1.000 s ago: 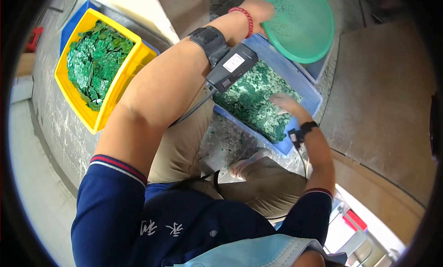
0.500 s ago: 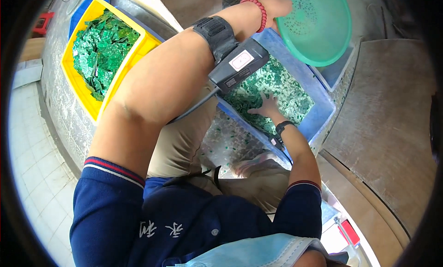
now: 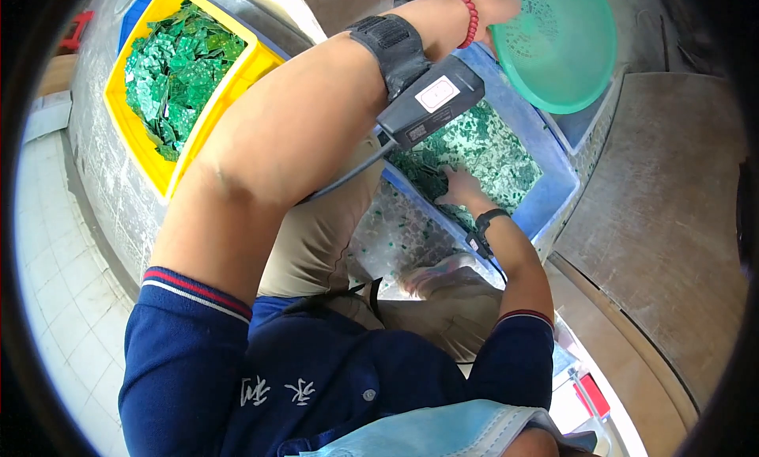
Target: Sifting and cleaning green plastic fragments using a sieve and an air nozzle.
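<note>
My left hand (image 3: 492, 5) is at the left rim of a round green plastic colander (image 3: 573, 69), gripping it; the fingers are partly hidden and washed out by light. The colander is tilted over the far right edge of a blue plastic bin (image 3: 553, 192). Inside that bin lie many small green flat pieces (image 3: 498, 141) over a pale bottom. My right hand (image 3: 462, 188) is down among them near the bin's left side, fingers curled around a dark green clump (image 3: 431, 182). My left forearm covers part of the bin.
A yellow bin (image 3: 118, 113) heaped with larger green flat pieces (image 3: 182, 69) stands at the left. Black devices are strapped to both my wrists, the left one (image 3: 433, 101) with a cable. A brown board (image 3: 656, 172) lies at the right. Green scraps litter the floor (image 3: 403, 232) below.
My right hand has gone from spread fingers over the pieces to curled around a clump of them. My left hand and the colander have shifted slightly to the right.
</note>
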Demonstrator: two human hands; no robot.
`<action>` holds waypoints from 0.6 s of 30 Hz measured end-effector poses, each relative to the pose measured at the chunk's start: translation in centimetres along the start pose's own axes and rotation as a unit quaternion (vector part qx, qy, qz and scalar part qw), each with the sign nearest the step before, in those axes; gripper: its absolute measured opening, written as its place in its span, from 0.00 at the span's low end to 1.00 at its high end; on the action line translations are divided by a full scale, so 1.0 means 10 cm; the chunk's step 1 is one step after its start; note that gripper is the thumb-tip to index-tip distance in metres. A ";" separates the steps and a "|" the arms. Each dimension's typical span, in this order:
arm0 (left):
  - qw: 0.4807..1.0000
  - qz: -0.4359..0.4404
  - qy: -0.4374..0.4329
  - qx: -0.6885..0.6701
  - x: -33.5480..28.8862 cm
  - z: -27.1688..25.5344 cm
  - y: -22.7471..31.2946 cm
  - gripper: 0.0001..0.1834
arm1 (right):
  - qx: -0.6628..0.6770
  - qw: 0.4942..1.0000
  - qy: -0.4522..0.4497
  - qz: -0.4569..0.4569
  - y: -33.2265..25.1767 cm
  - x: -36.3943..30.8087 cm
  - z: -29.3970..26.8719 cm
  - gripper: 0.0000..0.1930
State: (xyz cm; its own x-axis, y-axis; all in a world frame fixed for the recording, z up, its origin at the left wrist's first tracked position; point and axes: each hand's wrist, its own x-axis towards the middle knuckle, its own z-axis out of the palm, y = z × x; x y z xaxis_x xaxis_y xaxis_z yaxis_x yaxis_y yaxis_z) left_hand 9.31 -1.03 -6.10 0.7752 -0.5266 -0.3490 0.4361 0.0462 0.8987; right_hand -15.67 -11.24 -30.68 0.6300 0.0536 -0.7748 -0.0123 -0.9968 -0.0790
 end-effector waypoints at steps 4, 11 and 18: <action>0.995 -0.030 0.029 0.086 0.00 0.03 -0.01 0.13 | 0.049 0.998 -0.041 -0.026 0.02 0.02 -0.04 0.46; 0.998 -0.003 0.009 0.054 -0.05 0.04 0.01 0.12 | 0.083 0.995 0.028 -0.046 0.04 0.01 0.02 0.48; 0.998 -0.012 -0.019 0.063 0.08 -0.02 -0.11 0.16 | 0.088 0.994 -0.023 -0.066 0.10 0.12 0.17 0.49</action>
State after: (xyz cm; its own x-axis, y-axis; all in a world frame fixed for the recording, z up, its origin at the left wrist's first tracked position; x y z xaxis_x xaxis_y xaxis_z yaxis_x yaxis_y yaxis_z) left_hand 9.58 -1.33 -7.44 0.7467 -0.5575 -0.3629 0.3920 -0.0719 0.9171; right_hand -16.24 -12.09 -32.73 0.5982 0.1891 -0.7787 -0.0701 -0.9557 -0.2859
